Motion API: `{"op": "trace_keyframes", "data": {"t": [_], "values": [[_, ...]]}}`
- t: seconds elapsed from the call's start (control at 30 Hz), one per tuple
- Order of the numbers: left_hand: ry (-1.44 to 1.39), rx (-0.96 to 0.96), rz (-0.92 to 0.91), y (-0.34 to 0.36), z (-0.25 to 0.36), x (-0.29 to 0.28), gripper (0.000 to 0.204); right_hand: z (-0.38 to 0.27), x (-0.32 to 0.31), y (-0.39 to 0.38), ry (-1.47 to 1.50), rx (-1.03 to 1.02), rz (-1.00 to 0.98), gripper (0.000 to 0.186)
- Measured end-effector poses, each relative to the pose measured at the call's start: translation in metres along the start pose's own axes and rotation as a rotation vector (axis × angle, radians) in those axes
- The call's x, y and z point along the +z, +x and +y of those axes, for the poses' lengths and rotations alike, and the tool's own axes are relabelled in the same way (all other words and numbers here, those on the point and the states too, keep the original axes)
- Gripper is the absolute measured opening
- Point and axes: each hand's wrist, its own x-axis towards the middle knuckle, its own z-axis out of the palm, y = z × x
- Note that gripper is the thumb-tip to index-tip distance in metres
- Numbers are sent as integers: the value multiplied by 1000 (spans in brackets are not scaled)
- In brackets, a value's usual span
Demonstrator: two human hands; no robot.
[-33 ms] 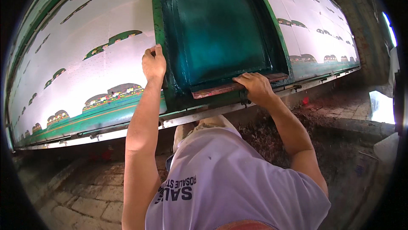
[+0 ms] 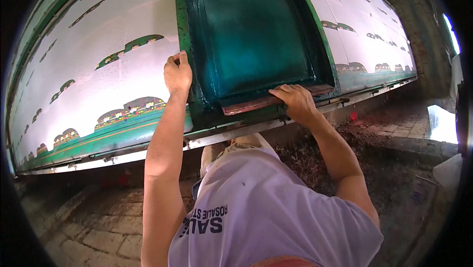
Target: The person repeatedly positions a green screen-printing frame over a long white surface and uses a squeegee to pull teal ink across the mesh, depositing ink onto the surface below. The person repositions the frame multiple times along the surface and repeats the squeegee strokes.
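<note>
A screen-printing frame (image 2: 182, 25) with green edges lies on white printed fabric, its mesh (image 2: 256, 40) coated in wet-looking dark green ink. My left hand (image 2: 178, 75) is closed at the frame's left side, thumb along the edge and fingers curled. A squeegee (image 2: 251, 105) with a worn reddish-brown wooden handle lies across the frame's near end. My right hand (image 2: 296, 103) grips the squeegee's handle right of its middle, fingers over the top; the thumb is hidden. The squeegee's blade is out of sight below the handle.
White fabric (image 2: 128, 77) with rows of green, flowered curved motifs covers the long table on both sides of the frame. A metal rail (image 2: 123, 157) with small fittings runs along the table's near edge. Below lies a brick floor (image 2: 101, 237), dirt-strewn at the right.
</note>
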Motion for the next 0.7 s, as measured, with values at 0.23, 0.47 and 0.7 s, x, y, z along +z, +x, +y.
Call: {"op": "trace_keyframes", "data": {"t": [0.23,0.47,0.7], "values": [[-20,36,8,10,-4,8,53,26,23,38,-62,-61,161,53],[-63,-9,31,7,7,7,52,105,31,165,-145,-55,126,54],[-87,-114,93,3,7,3,43,166,19,310,-209,33,-2,56]]}}
